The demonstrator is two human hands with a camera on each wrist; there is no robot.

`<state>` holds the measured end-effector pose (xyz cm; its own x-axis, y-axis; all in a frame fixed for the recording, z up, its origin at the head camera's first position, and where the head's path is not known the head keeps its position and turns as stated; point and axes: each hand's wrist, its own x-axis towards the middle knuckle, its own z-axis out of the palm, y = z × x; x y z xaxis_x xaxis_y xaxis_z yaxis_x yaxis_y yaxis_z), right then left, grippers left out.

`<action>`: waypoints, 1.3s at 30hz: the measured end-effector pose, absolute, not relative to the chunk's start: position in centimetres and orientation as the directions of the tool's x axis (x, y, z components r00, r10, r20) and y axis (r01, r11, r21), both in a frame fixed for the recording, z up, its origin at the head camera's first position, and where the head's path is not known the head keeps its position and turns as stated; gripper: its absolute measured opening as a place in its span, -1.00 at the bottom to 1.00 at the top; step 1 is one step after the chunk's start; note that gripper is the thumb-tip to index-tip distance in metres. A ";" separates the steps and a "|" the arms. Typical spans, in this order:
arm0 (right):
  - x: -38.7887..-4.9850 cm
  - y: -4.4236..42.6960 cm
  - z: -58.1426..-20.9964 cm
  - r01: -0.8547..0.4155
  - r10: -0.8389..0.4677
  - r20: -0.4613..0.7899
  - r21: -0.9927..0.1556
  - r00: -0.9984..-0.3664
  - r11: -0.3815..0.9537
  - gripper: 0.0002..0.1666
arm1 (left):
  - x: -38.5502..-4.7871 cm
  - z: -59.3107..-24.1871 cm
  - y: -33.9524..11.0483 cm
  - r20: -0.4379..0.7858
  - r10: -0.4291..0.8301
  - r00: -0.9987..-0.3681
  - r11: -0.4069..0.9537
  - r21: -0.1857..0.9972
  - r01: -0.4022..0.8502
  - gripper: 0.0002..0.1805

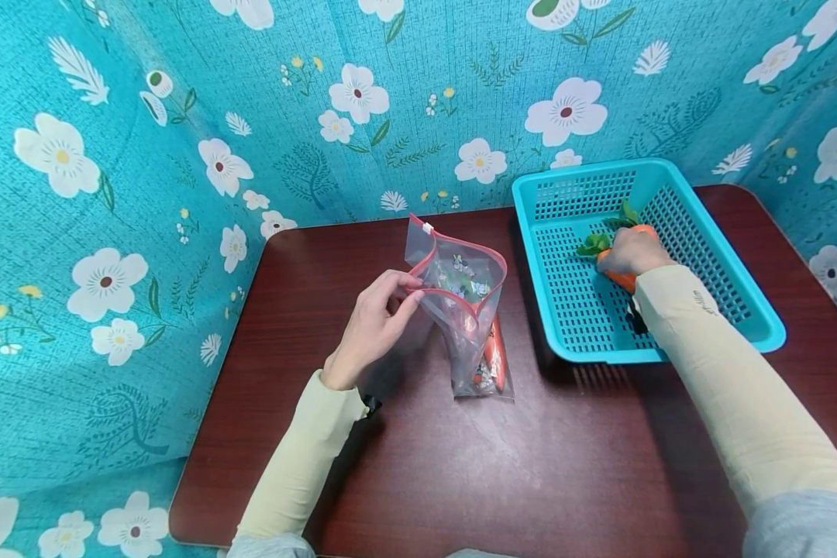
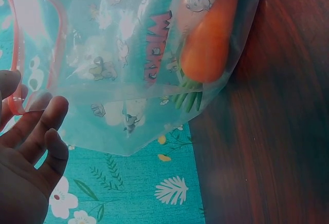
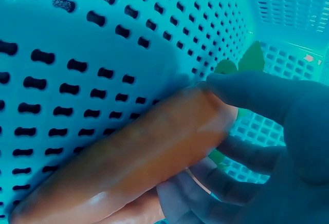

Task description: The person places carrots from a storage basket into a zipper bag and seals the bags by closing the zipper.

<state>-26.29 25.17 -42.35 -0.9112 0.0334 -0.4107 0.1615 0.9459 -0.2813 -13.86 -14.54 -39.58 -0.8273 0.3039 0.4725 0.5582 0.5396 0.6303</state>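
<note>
My left hand [image 1: 370,329] pinches the red-edged rim of a clear zip bag [image 1: 435,310], whose mouth gapes. Inside the bag lies an orange carrot [image 2: 208,54] with a short green top, seen through the printed plastic in the left wrist view. Over at the right, my right hand [image 1: 638,252] reaches into a turquoise basket [image 1: 530,256] and grips a carrot [image 3: 128,152], thumb on top and fingers beneath. Below that one, a second carrot [image 3: 139,211] is partly hidden. Green leaves [image 1: 593,245] stick out to the left of the hand.
The bag and the basket stand on a dark reddish-brown table [image 1: 530,480], the basket to the bag's right. A white slider [image 1: 428,228] sits on the bag's red zip. Behind the table hangs a turquoise flowered cloth [image 1: 425,101], which also covers the left side.
</note>
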 end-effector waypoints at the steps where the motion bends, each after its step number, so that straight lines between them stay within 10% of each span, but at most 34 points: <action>1: -26.3 25.2 -42.3 0.164 0.033 -0.418 -0.283 -0.908 0.945 -0.40 | -13.9 -39.6 -14.5 0.473 0.304 -0.827 0.540 0.630 0.558 -0.73; 39: -25.8 25.1 -42.4 0.158 -0.010 -0.501 -0.291 -0.865 0.944 -0.34 | -13.8 -39.4 -14.7 0.474 0.299 -0.828 0.543 0.629 0.556 -0.76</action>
